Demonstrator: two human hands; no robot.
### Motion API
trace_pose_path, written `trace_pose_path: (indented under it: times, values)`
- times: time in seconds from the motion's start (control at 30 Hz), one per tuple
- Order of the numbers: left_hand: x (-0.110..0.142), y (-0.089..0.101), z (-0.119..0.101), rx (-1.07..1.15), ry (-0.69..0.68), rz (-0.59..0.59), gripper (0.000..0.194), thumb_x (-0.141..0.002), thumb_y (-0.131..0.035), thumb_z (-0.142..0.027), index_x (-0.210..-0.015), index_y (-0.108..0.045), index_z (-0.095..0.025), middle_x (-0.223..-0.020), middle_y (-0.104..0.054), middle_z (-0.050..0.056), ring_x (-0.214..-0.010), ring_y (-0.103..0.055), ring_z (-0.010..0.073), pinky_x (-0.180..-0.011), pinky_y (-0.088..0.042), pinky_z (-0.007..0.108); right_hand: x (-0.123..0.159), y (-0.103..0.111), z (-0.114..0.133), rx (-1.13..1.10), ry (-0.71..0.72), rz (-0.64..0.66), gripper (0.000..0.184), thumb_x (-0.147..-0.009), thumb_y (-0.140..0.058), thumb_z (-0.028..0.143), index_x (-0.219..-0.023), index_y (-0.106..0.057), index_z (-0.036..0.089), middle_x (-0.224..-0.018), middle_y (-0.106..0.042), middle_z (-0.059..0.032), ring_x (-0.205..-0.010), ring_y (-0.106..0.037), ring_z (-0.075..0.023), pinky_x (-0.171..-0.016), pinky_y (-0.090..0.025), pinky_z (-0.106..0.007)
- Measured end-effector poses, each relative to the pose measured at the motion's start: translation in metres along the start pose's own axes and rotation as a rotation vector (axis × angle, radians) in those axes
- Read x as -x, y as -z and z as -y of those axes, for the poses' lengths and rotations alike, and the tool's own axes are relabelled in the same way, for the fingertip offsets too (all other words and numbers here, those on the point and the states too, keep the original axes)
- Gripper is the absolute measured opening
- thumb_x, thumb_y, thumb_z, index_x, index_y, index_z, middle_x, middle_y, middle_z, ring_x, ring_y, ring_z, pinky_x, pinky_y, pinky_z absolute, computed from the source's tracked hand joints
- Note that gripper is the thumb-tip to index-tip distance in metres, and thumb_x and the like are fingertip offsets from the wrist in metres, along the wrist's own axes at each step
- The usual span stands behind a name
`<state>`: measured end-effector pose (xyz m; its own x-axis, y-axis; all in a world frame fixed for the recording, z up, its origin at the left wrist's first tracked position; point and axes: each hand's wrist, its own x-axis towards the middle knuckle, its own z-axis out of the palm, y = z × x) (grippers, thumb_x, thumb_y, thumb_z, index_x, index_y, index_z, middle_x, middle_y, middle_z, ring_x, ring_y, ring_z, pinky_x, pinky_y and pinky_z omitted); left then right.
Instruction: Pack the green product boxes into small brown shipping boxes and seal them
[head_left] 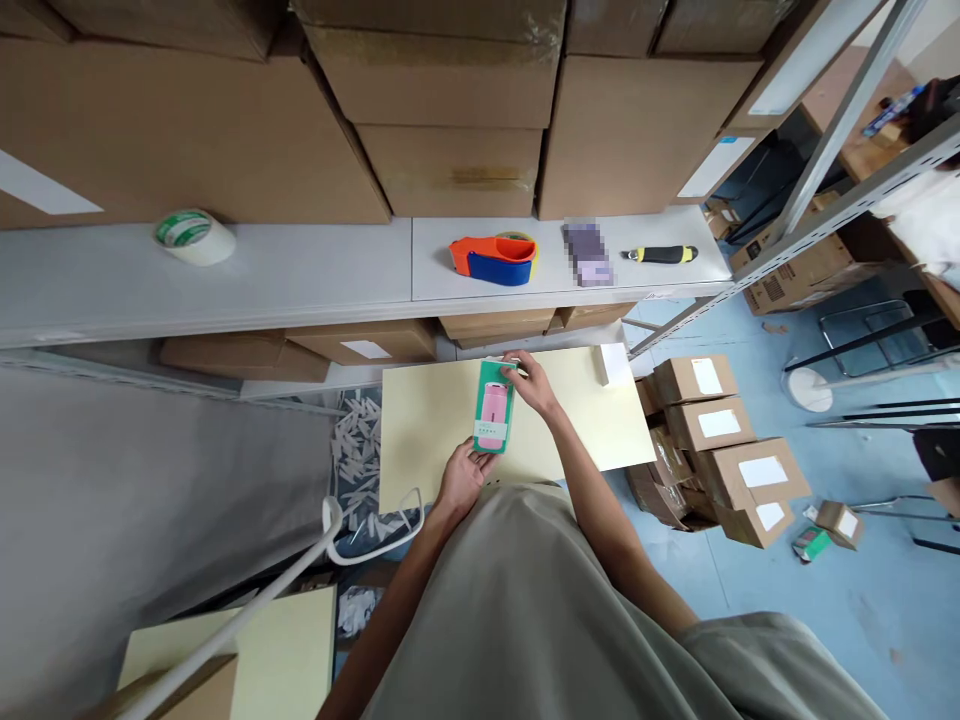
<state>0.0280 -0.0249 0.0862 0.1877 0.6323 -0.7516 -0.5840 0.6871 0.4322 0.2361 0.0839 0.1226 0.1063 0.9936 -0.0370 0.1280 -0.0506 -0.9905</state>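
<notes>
A slim green box [493, 405] with a pink device pictured on its front is held between my two hands over the pale yellow tabletop [427, 420]. My left hand [463, 478] grips its lower end, fingers partly tucked behind it. At the upper right corner, my right hand [531, 383] has its thumb and fingers closed on the box. Farther right on the tabletop, apart from my hands, stands a small white box [614, 365].
On the grey shelf [322, 265] ahead lie a tape roll [195, 237], an orange and blue tape dispenser [495, 260] and a utility knife [660, 254]. Cardboard boxes [450, 165] line its back. More labelled cartons [709, 425] are stacked on the floor at right. White strips [358, 440] fill a bag at left.
</notes>
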Motion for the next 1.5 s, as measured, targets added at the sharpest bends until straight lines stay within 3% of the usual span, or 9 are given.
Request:
trace_pose_path:
  times: [0.1, 0.2, 0.33, 0.5, 0.73, 0.97, 1.17, 1.33, 1.5]
  values:
    - [-0.004, 0.001, -0.004, -0.028, 0.057, -0.008, 0.016, -0.090, -0.070, -0.030, -0.102, -0.066, -0.020, -0.098, -0.079, 0.010, -0.102, -0.079, 0.0237, -0.112, -0.061, 0.044, 0.001, 0.000, 0.000, 0.012, 0.001, -0.010, 0.026, -0.089, -0.063, 0.049, -0.104, -0.068, 0.028, -0.128, -0.073, -0.0059, -0.121, -0.067, -0.0265, -0.097, -0.061, -0.038]
    - [-0.007, 0.003, -0.007, -0.069, 0.073, 0.049, 0.021, -0.089, -0.073, -0.031, -0.106, -0.067, -0.020, -0.105, -0.081, 0.011, -0.108, -0.079, 0.0253, -0.114, -0.059, 0.046, 0.003, 0.004, 0.001, 0.022, -0.027, -0.025, 0.029, -0.090, -0.064, 0.052, -0.105, -0.067, 0.028, -0.137, -0.073, -0.0072, -0.129, -0.066, -0.0279, -0.102, -0.059, -0.039]
    - [-0.009, 0.007, -0.009, -0.050, 0.010, 0.113, 0.038, -0.079, -0.084, -0.022, -0.112, -0.065, -0.024, -0.110, -0.082, 0.007, -0.109, -0.080, 0.0233, -0.116, -0.058, 0.045, 0.008, 0.009, 0.007, 0.046, -0.051, -0.044, 0.035, -0.093, -0.063, 0.058, -0.109, -0.069, 0.028, -0.153, -0.067, -0.0093, -0.143, -0.060, -0.0287, -0.111, -0.055, -0.042]
    - [-0.011, 0.009, -0.009, -0.062, -0.067, 0.064, 0.046, -0.072, -0.084, -0.013, -0.110, -0.062, -0.027, -0.105, -0.083, 0.001, -0.100, -0.081, 0.0195, -0.113, -0.058, 0.043, 0.019, 0.007, 0.013, 0.115, -0.062, -0.076, 0.043, -0.088, -0.077, 0.065, -0.112, -0.071, 0.030, -0.161, -0.060, -0.0109, -0.151, -0.054, -0.0337, -0.115, -0.053, -0.051]
    - [-0.012, 0.013, -0.011, -0.023, 0.036, -0.026, 0.005, -0.092, -0.067, -0.019, -0.097, -0.068, -0.019, -0.098, -0.082, 0.008, -0.097, -0.080, 0.0201, -0.113, -0.060, 0.043, 0.022, 0.005, 0.009, 0.112, -0.080, -0.081, 0.033, -0.095, -0.069, 0.059, -0.111, -0.073, 0.031, -0.158, -0.060, -0.0102, -0.151, -0.054, -0.0308, -0.108, -0.059, -0.047]
    - [-0.011, 0.020, -0.006, -0.069, 0.010, 0.014, 0.009, -0.085, -0.075, -0.013, -0.092, -0.072, -0.016, -0.098, -0.083, 0.009, -0.097, -0.081, 0.0213, -0.115, -0.059, 0.043, 0.019, 0.009, -0.001, 0.160, -0.061, -0.073, 0.032, -0.098, -0.062, 0.054, -0.115, -0.075, 0.030, -0.153, -0.063, -0.0098, -0.144, -0.060, -0.0301, -0.113, -0.057, -0.048]
    - [-0.003, 0.019, -0.008, -0.104, -0.037, 0.075, 0.019, -0.076, -0.087, -0.010, -0.090, -0.076, -0.016, -0.105, -0.084, 0.008, -0.100, -0.080, 0.0201, -0.112, -0.060, 0.038, 0.019, 0.006, -0.001, 0.168, -0.014, -0.058, 0.042, -0.099, -0.060, 0.065, -0.113, -0.075, 0.028, -0.150, -0.063, -0.0126, -0.146, -0.058, -0.0331, -0.110, -0.058, -0.049]
    - [0.000, 0.019, -0.009, -0.155, -0.065, 0.030, 0.025, -0.074, -0.093, -0.011, -0.092, -0.078, -0.016, -0.101, -0.082, 0.006, -0.100, -0.079, 0.0197, -0.108, -0.061, 0.037, 0.023, -0.001, 0.007, 0.212, -0.039, -0.105, 0.051, -0.091, -0.071, 0.073, -0.113, -0.074, 0.027, -0.140, -0.070, -0.0110, -0.138, -0.062, -0.0318, -0.115, -0.054, -0.050]
    - [-0.005, 0.020, -0.015, -0.086, -0.034, -0.030, 0.023, -0.086, -0.091, -0.029, -0.095, -0.074, -0.016, -0.100, -0.081, 0.009, -0.100, -0.079, 0.0216, -0.107, -0.062, 0.040, 0.022, 0.001, 0.003, 0.185, -0.037, -0.094, 0.043, -0.093, -0.068, 0.066, -0.115, -0.073, 0.029, -0.146, -0.067, -0.0096, -0.141, -0.061, -0.0324, -0.114, -0.055, -0.051]
